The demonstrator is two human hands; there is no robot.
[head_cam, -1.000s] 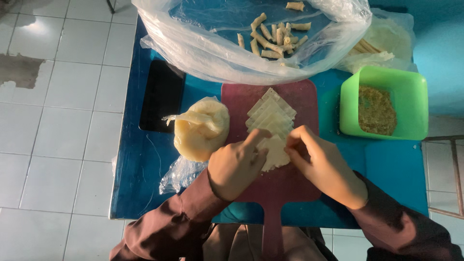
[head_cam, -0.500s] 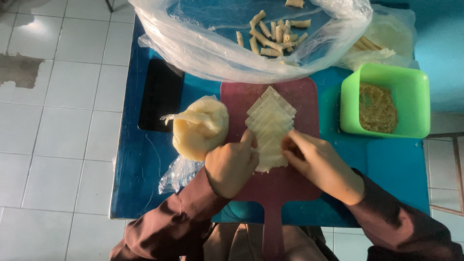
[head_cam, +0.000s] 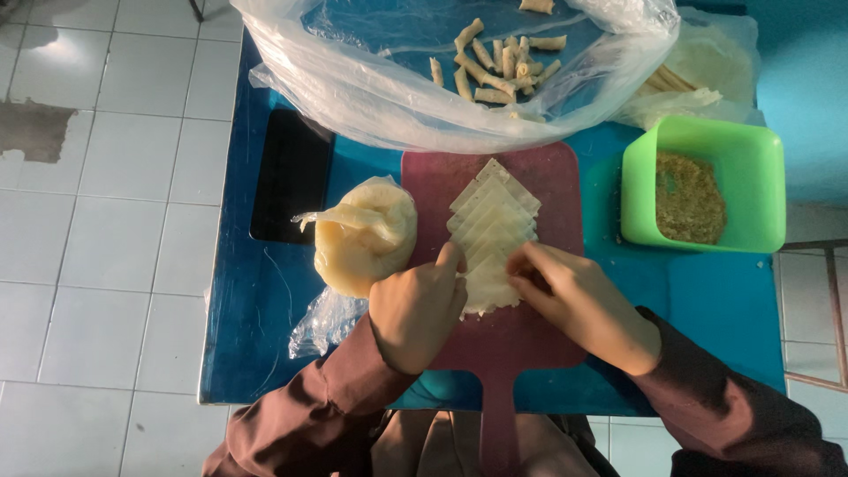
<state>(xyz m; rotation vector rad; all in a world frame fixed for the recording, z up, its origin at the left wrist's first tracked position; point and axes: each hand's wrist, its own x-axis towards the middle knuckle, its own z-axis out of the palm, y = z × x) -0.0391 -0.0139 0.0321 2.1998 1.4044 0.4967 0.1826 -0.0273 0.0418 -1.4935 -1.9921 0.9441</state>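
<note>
Both hands press the nearest thin wrapper (head_cam: 488,284) flat on the pink cutting board (head_cam: 548,185): left hand (head_cam: 415,309) with curled fingers at 9 o'clock, right hand (head_cam: 579,305) pinching its 3 o'clock edge. Remaining wrappers (head_cam: 495,208) overlap toward 12 o'clock, easy to take one by one.

Left hand (head_cam: 415,305) being held palm down, knuckles up, fingers curled loosely, index fingertip being pressed forward and inward toward right hand. Right hand (head_cam: 579,300) being held palm down, angled inward, fingers (head_cam: 530,265) being bent and bunched at tips, thumb tucked beneath. Fingertips of both hands being kept near each other, small gap between. Both wrists being extended forward from dark maroon sleeves (head_cam: 327,397). Forearms being angled inward from lower frame edge, elbows out of view.
</note>
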